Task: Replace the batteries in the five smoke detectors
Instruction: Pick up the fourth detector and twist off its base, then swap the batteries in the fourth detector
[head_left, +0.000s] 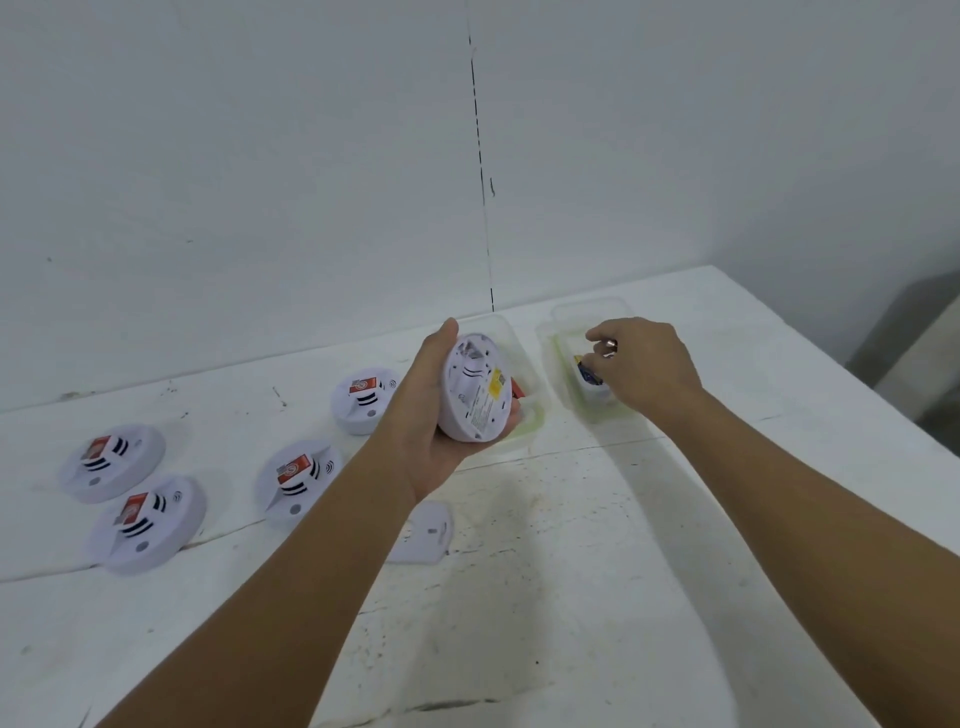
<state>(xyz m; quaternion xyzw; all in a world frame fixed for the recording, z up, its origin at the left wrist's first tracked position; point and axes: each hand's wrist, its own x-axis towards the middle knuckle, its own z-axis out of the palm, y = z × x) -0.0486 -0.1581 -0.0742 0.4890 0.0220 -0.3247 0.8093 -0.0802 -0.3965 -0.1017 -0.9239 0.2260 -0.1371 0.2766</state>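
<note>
Gripping smoke detector (475, 387) in my left hand (431, 415) | right hand (644, 364) pinching battery (589, 374) in clear tray (571, 317)

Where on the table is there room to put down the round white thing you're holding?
Bare table lies between your two forearms, and more along the right edge past the right hand. The left is crowded with four smoke detectors; a loose cover lies beside your left arm, and two clear trays fill the back.
</note>
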